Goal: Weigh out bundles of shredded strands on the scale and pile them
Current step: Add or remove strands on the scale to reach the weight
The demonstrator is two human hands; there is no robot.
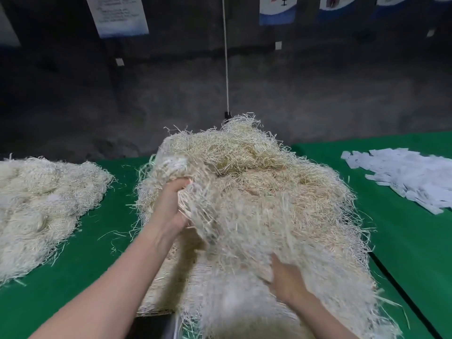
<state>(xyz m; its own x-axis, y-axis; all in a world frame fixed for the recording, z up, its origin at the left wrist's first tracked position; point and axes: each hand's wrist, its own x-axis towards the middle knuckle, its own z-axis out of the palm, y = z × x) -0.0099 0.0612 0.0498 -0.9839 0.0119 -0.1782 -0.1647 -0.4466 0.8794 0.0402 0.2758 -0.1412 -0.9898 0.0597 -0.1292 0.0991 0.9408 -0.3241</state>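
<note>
A green cloth-covered table runs across the lower half of the view, with a dark, rough wall behind it. In the middle of the table, from the centre down to six o'clock, lies the heap of shredded strands, pale straw in colour, loose and tangled, with stray ends sticking out all round its edge. The left hand is at the heap's nine o'clock side, its thumb up and its fingers curled into a raised handful of the strands, which it grips. The right hand is at about five o'clock of the heap, its fingertips buried in the strands; it is blurred, and I cannot tell whether the fingers close round anything. Both forearms are bare and come in from the bottom edge. Apart from the heap, at nine o'clock by the left edge, sits a lower pile of strands, whiter and flatter. Across at three o'clock, also apart from the heap, white paper slips lie scattered on the cloth. At twelve o'clock a pale cord hangs straight down to a small black clip just behind the heap's top. Printed sheets hang on the wall along the top edge.
</note>
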